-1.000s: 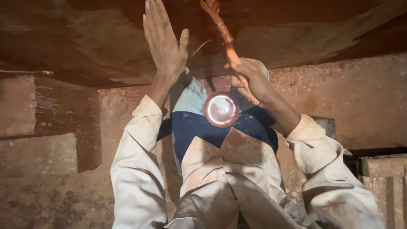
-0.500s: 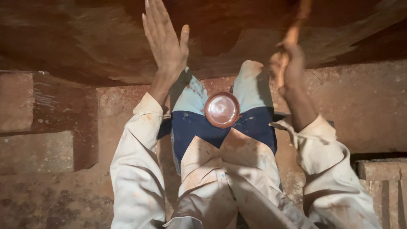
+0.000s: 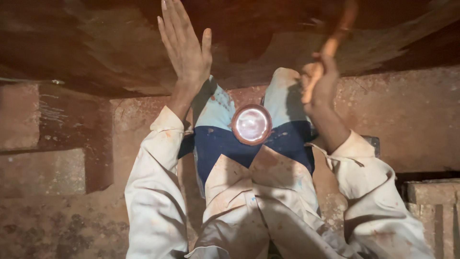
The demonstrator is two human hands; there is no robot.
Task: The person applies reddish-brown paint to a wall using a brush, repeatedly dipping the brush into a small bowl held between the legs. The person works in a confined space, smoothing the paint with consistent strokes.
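Both hands are up at the rusty metal underside [image 3: 96, 52]: my left hand [image 3: 184, 50] stays flat against it, fingers spread and holding nothing. My right hand [image 3: 320, 81], fingers wrapped around the wooden-handled brush [image 3: 335, 41], has swung rightward and higher, so brushing shifts there.

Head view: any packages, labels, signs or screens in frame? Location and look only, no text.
None in view: no package, label, sign or screen.
Nearest lookalike is a round lamp, centre frame on the person's chest, with a reddish rim and a pale glowing face.
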